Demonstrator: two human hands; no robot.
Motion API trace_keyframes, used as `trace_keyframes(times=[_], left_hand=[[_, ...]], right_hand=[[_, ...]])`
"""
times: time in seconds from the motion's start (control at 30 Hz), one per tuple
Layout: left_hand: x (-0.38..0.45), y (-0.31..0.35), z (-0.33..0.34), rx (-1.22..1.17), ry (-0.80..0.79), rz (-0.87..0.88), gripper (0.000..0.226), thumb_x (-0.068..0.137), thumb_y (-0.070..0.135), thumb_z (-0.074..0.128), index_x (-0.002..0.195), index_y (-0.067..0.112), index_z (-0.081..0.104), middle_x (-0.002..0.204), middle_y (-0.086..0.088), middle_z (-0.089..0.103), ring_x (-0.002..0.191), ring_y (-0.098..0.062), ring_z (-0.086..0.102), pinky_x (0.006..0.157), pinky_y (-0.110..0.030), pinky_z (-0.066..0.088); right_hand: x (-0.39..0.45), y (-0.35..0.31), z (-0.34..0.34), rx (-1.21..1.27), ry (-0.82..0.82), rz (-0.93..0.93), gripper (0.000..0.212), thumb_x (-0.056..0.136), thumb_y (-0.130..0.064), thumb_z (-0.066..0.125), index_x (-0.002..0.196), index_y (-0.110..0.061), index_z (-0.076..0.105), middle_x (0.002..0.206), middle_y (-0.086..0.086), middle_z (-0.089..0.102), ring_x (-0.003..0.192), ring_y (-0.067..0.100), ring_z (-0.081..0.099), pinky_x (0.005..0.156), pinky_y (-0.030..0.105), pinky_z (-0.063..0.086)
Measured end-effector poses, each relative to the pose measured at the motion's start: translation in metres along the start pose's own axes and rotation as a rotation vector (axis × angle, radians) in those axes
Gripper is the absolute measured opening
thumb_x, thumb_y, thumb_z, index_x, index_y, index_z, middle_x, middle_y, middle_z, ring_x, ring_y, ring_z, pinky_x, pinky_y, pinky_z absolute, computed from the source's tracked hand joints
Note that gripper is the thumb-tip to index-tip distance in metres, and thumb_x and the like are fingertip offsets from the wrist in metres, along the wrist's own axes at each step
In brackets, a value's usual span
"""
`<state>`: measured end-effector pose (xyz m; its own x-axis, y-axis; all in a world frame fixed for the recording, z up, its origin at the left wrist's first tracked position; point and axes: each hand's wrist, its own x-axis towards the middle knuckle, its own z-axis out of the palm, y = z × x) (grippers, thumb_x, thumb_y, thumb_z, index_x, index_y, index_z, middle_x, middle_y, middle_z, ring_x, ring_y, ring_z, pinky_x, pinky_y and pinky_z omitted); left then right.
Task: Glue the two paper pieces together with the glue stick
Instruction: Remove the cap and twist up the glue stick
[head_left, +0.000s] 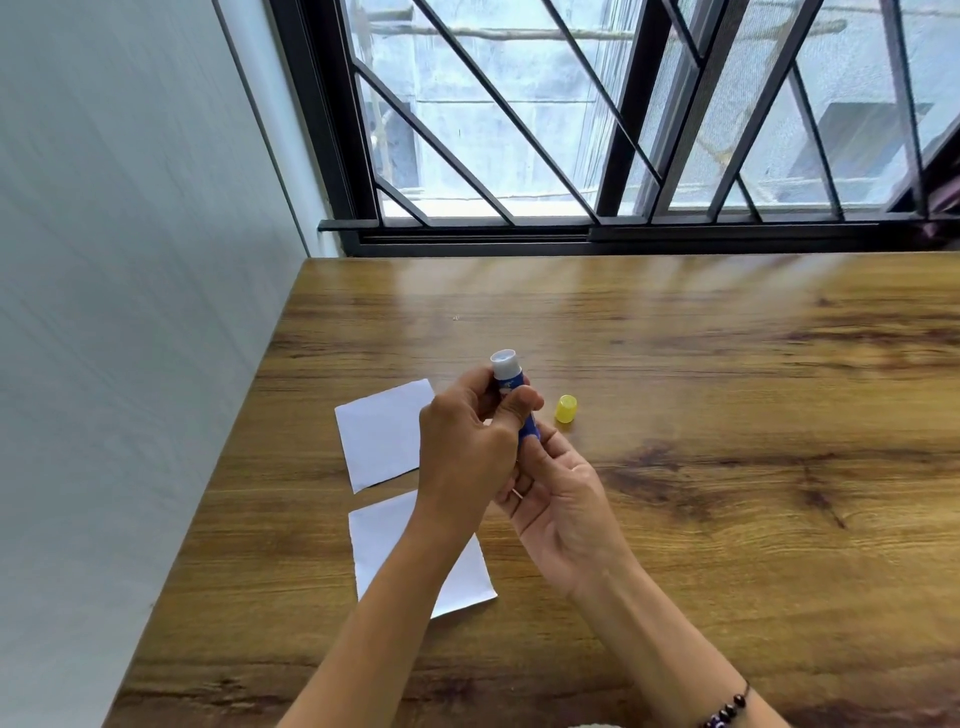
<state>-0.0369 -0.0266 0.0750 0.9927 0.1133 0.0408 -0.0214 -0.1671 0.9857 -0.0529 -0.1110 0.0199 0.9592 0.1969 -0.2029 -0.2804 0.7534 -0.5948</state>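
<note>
The left hand (470, 441) wraps the upper barrel of the uncapped glue stick (506, 371), while the fingers of the right hand (563, 499) pinch its blue base, so most of the tube is hidden and only the white top shows clear. Its yellow cap (565, 408) stands on the wooden surface (727, 415) just right of the hands. Two white paper pieces lie to their left: the far piece (379, 436) is partly covered by the left hand, the near piece (374, 540) crossed by the left forearm.
</note>
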Motion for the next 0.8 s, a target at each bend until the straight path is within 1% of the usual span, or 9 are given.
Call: trace_keyframes(times=[0.07,0.13,0.3,0.37,0.47,0.53,0.6,0.73,0.8], left_hand=[[-0.0009,-0.0002,0.0013,0.013,0.002,0.012,0.025,0.084,0.015,0.062,0.073,0.036,0.059,0.083,0.002,0.073,0.083,-0.019,0.071,0.083,-0.045,0.056],[-0.0012,-0.0005,0.0020,0.023,0.010,0.018,0.023,0.084,0.018,0.063,0.072,0.037,0.060,0.084,-0.001,0.074,0.084,-0.019,0.070,0.081,-0.046,0.056],[-0.0016,0.0010,0.0027,0.026,0.012,0.020,0.022,0.083,0.018,0.063,0.070,0.036,0.061,0.082,-0.001,0.074,0.082,-0.019,0.070,0.079,-0.046,0.056],[-0.0009,0.0013,0.0026,0.027,0.008,0.020,0.023,0.083,0.018,0.063,0.070,0.037,0.060,0.082,-0.001,0.074,0.082,-0.019,0.070,0.079,-0.046,0.057],[0.0009,0.0004,0.0005,0.035,0.004,0.015,0.025,0.084,0.017,0.062,0.071,0.037,0.060,0.083,-0.001,0.074,0.083,-0.020,0.070,0.080,-0.046,0.057],[0.0014,0.0001,-0.0003,0.034,0.000,0.008,0.024,0.085,0.016,0.062,0.071,0.036,0.060,0.082,0.001,0.074,0.082,-0.019,0.071,0.081,-0.046,0.056],[0.0008,0.0005,0.0007,0.040,-0.005,0.011,0.023,0.085,0.016,0.062,0.073,0.036,0.060,0.082,0.001,0.074,0.081,-0.019,0.071,0.081,-0.045,0.057],[-0.0005,0.0004,0.0022,0.045,-0.003,0.021,0.022,0.084,0.017,0.062,0.073,0.036,0.059,0.085,-0.002,0.074,0.083,-0.020,0.070,0.080,-0.046,0.057],[-0.0007,0.0010,0.0022,0.052,-0.004,0.032,0.024,0.085,0.017,0.062,0.072,0.037,0.058,0.084,-0.001,0.074,0.085,-0.018,0.070,0.082,-0.046,0.056]], right_hand=[[-0.0012,-0.0011,0.0017,-0.027,0.040,0.002,0.032,0.073,-0.022,0.062,0.102,-0.008,0.059,0.069,0.004,0.065,0.053,0.012,0.057,0.052,0.022,0.051],[-0.0028,-0.0020,0.0037,-0.028,0.066,0.020,0.023,0.081,-0.025,0.050,0.092,-0.008,0.061,0.062,0.003,0.064,0.049,0.012,0.056,0.050,0.022,0.050],[-0.0023,-0.0013,0.0061,0.036,0.114,0.085,0.047,0.092,-0.037,0.039,0.069,-0.011,0.069,0.055,0.003,0.062,0.046,0.012,0.056,0.047,0.022,0.048],[-0.0022,-0.0014,0.0059,0.047,0.089,0.093,0.041,0.088,-0.039,0.043,0.074,-0.012,0.070,0.059,0.003,0.063,0.049,0.012,0.056,0.051,0.023,0.049],[-0.0025,-0.0023,0.0042,0.007,0.029,0.047,0.030,0.080,-0.030,0.057,0.101,-0.010,0.063,0.070,0.003,0.065,0.056,0.012,0.056,0.056,0.025,0.051],[-0.0018,-0.0021,0.0029,0.014,-0.006,0.013,0.050,0.068,-0.022,0.073,0.113,-0.008,0.057,0.073,0.004,0.066,0.058,0.012,0.058,0.056,0.023,0.053],[-0.0010,-0.0014,0.0018,0.018,0.005,0.001,0.057,0.059,-0.019,0.076,0.111,-0.006,0.057,0.070,0.005,0.066,0.056,0.012,0.060,0.054,0.023,0.053],[-0.0031,-0.0023,0.0041,0.015,0.053,0.008,0.023,0.076,-0.018,0.056,0.096,-0.007,0.060,0.058,0.001,0.062,0.048,0.009,0.057,0.048,0.020,0.051],[-0.0037,-0.0026,0.0045,0.035,0.085,0.016,0.020,0.078,-0.023,0.052,0.085,-0.007,0.062,0.053,0.001,0.059,0.044,0.009,0.054,0.045,0.020,0.049]])
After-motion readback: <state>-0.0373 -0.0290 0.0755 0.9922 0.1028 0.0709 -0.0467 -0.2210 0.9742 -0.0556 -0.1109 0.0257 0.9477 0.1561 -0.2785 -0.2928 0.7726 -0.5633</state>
